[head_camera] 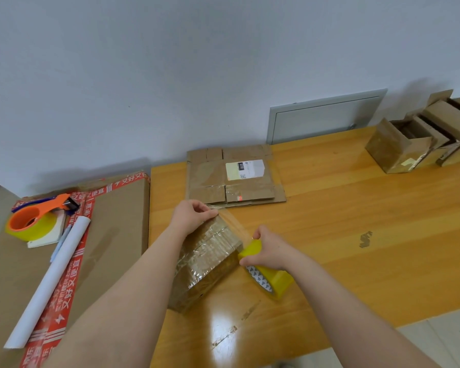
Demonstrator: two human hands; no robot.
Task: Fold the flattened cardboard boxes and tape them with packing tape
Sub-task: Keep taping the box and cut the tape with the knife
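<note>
Fingers of the left hand pinch the clear tape strip onto the small brown cardboard box, lying between both hands on the wooden bench. The right hand grips the yellow packing-tape roll. A slipped pinch could wrinkle the stretched strip.

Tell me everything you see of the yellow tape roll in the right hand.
The tape roll is a thick ring of yellowish see-through packing tape on a white core printed with small dark marks. The right hand grips it from above, just right of the box, low over the wooden table. A clear strip runs from it over the box's far end to the left hand, which pinches its free end.
</note>
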